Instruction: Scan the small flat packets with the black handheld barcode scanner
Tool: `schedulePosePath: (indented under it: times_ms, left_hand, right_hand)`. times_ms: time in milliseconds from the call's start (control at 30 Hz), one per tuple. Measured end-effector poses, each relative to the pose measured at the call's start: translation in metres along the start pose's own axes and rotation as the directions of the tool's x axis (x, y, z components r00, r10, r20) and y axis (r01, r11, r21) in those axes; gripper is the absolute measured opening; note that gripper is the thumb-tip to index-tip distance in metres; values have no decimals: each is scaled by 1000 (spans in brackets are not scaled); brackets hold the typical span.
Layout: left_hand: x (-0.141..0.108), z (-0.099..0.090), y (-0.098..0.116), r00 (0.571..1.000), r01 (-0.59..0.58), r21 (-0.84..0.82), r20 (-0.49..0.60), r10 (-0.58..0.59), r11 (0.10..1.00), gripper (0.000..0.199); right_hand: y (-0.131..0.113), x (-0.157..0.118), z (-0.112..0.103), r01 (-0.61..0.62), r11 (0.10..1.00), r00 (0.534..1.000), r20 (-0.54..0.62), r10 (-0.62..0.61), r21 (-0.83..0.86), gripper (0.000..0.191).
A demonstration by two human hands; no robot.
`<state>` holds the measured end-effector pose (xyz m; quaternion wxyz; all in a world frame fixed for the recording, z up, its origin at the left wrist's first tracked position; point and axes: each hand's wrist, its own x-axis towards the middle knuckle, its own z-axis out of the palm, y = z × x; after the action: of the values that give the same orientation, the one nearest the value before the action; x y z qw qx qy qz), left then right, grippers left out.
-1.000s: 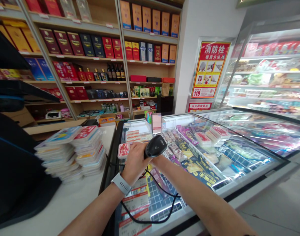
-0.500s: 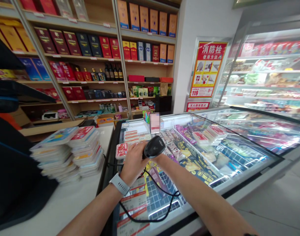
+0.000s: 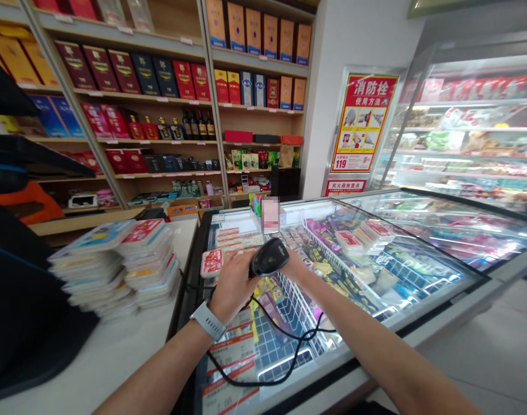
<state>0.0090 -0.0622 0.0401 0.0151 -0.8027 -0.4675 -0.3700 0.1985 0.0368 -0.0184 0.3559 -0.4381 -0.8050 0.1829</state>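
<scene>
A black barcode scanner [image 3: 269, 257] with a rounded head is held over the glass top of a chest freezer. My left hand [image 3: 234, 283], with a pale watch on its wrist, is closed around its handle. Just right of the scanner's head is my right hand [image 3: 292, 267]; its fingers are hidden behind the scanner. The scanner's black cable [image 3: 295, 351] curls over the glass below. Left of my left hand lies a flat plastic pack with a red-and-white label [image 3: 212, 263]. Past the scanner stands a small upright card [image 3: 270, 215], its face blurred out.
Stacks of flat plastic packs [image 3: 148, 262] stand on the white counter [image 3: 129, 357] at left, beside a black machine [image 3: 25, 288]. More packs [image 3: 367, 235] lie on the freezer glass [image 3: 423, 248]. Shelves of boxed goods line the back wall; a lit display fridge [image 3: 474, 132] is at right.
My right hand and forearm have shifted slightly right, away from my left hand. The cable's loop has spread to the right. My left hand and the scanner stay almost in place.
</scene>
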Motion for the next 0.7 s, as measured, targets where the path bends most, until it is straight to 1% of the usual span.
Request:
schedulePosePath:
  times_ms: [167,267,367,500,600,700]
  left_hand:
    - [0,3,-4,1000,-20,12,4,20,1000,30]
    - [-1,5,-5,1000,-21,40,3,21,999,30]
    - [-1,5,-6,1000,-20,66,3,20,998,30]
    - [0,3,-6,1000,-25,77,-2,26,997,31]
    - [1,3,-6,999,-34,65,-4,34,997,32]
    - [1,4,-7,999,-39,64,3,39,997,33]
  right_hand:
    - [20,-15,-28,-63,995,994,-93,56,-77,27]
    - [31,-21,-38,-125,991,982,-146,117,-46,30]
    - [36,-26,-44,-163,987,977,-143,159,-17,33]
    - [36,-29,-49,-163,984,980,-131,153,-71,36]
    - [36,-30,-51,-187,976,975,-140,171,-115,33]
    - [37,-31,-52,-218,969,969,-142,201,-113,27]
